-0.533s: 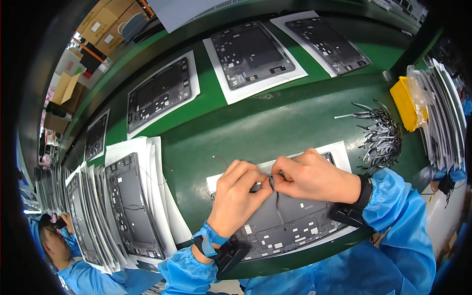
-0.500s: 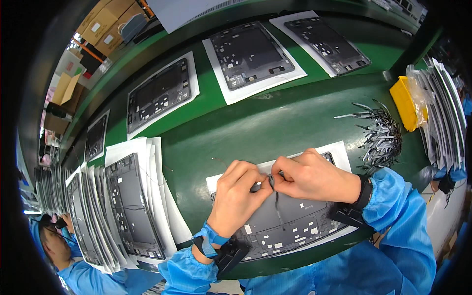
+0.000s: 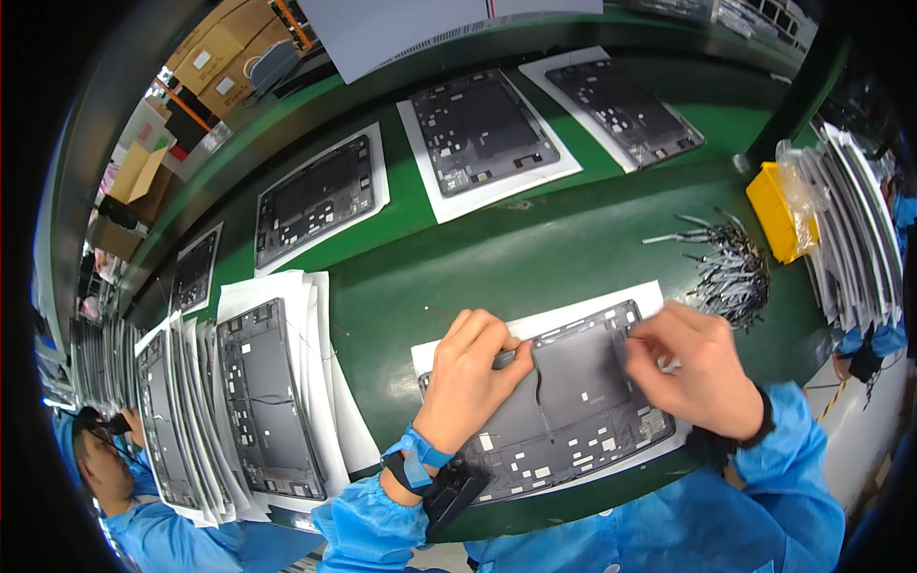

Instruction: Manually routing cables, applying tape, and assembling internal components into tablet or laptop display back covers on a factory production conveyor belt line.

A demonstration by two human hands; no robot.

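Observation:
A dark grey tablet back housing (image 3: 583, 382) lies on a white sheet (image 3: 659, 294) in front of me. A thin black flat cable (image 3: 540, 393) runs down the housing from its far edge. At that cable's upper end my left hand (image 3: 475, 380) is closed, thumb and forefinger pinched; what lies between the fingertips is hidden. My right hand (image 3: 690, 368) is over the housing's right end, fingers bent and smeared by motion, so its hold cannot be told.
A heap of black and silver flat cables (image 3: 731, 272) lies to the right, near a yellow bin (image 3: 778, 215). Interleaved housings (image 3: 263, 392) stand at left; several more (image 3: 482, 129) lie along the back. Thin sheets (image 3: 845, 229) lean at far right. A co-worker (image 3: 110, 468) is at lower left.
My right hand has left the cable's upper end and moved right, toward the housing's right end. My left hand stays pinched beside the cable. The view has shifted slightly.

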